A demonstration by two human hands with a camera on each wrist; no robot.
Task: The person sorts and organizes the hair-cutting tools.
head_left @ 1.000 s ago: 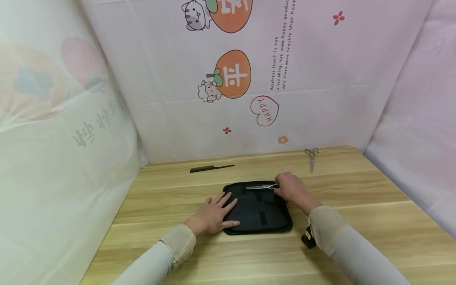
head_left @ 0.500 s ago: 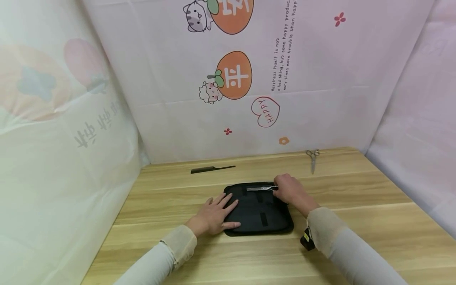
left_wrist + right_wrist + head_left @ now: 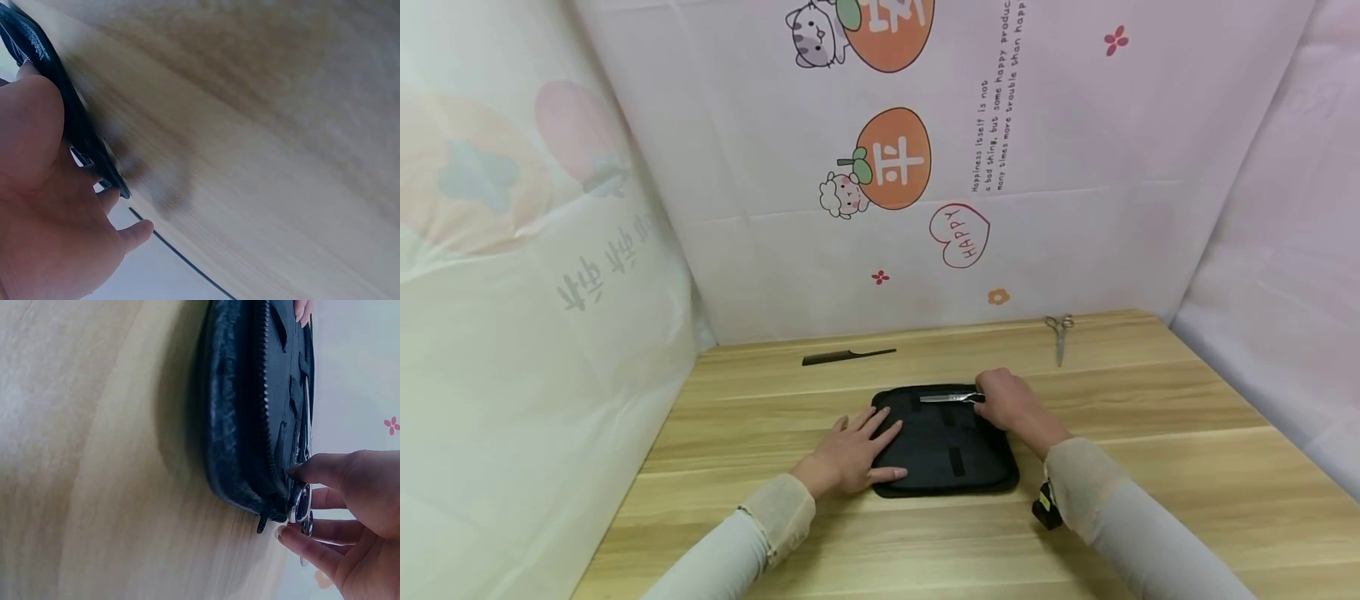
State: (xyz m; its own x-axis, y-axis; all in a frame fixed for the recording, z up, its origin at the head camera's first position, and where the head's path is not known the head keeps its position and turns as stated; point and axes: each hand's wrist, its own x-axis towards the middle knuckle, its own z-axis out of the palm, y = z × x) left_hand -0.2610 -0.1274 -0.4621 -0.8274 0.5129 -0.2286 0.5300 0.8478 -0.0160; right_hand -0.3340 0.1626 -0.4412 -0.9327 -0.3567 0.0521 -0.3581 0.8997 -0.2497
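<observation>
A black zip case (image 3: 925, 458) lies on the wooden table with small dark straps on its upper face. My left hand (image 3: 850, 454) rests flat across its left side, fingers spread; the left wrist view shows this palm (image 3: 56, 237) from beside the case's edge. At the far right corner my right hand (image 3: 1011, 404) pinches the handle end of silver scissors (image 3: 946, 398), whose blades lie along the case's far edge, pointing left. In the right wrist view the thumb and fingers grip the finger rings (image 3: 301, 503) beside the zipper (image 3: 265, 375). The fingers partly hide the handles.
Behind the case lies a black rat-tail comb (image 3: 842, 357). Another pair of scissors (image 3: 1060, 340) lies near the table's back right edge. A small black block with a yellow mark (image 3: 1047, 507) shows at my right sleeve. Printed white sheets (image 3: 775, 267) stand around the table.
My right hand and the scissors have come slightly down toward the case, and the blades lie flatter. The left hand stays in place on the case.
</observation>
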